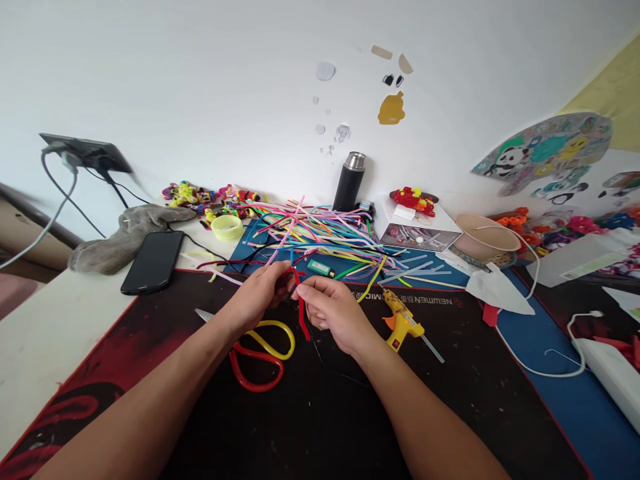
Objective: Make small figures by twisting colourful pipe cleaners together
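Both hands meet over the middle of a black mat. My left hand is closed at the upper end of a red pipe cleaner, its fingertips partly hidden. Thumb and fingers of my right hand pinch the same red pipe cleaner, whose free end hangs down. Under my left wrist lie scissors with one red and one yellow handle loop, blades pointing left. A yellow glue gun with a glue stick in its back rests to the right of my right hand.
Behind the hands spreads a pile of coloured pipe cleaners. A black thermos stands by the wall. On the left are a phone, a roll of tape and a grey plush. A white box and a bowl stand at right.
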Demonstrator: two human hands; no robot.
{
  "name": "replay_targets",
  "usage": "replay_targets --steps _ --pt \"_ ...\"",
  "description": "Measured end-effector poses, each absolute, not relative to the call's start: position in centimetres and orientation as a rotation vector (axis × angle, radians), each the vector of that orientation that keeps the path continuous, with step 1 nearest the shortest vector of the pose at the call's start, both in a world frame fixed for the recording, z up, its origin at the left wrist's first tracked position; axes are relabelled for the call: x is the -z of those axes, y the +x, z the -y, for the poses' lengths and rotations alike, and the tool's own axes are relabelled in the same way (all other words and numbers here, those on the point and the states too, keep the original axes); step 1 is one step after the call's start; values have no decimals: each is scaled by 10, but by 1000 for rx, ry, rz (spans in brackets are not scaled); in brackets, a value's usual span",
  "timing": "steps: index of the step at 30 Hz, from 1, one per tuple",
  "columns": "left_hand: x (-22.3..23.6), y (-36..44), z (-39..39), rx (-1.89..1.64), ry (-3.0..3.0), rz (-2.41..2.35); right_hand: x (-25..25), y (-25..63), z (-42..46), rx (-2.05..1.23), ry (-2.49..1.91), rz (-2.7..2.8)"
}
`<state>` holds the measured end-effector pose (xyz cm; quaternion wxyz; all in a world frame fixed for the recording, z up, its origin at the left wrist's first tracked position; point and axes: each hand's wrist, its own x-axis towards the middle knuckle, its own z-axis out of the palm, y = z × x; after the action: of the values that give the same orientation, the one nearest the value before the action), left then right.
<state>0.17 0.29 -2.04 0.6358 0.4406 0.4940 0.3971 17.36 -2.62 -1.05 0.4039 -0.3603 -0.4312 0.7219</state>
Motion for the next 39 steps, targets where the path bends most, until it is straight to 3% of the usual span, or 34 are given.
replay_targets --steps 20,39 --pt "13 2 -3 -963 938 -1085 10 175 25 -1786 -946 1091" --pt "9 -2 -1 -1079 861 -903 16 177 23 -1462 -1016 1367"
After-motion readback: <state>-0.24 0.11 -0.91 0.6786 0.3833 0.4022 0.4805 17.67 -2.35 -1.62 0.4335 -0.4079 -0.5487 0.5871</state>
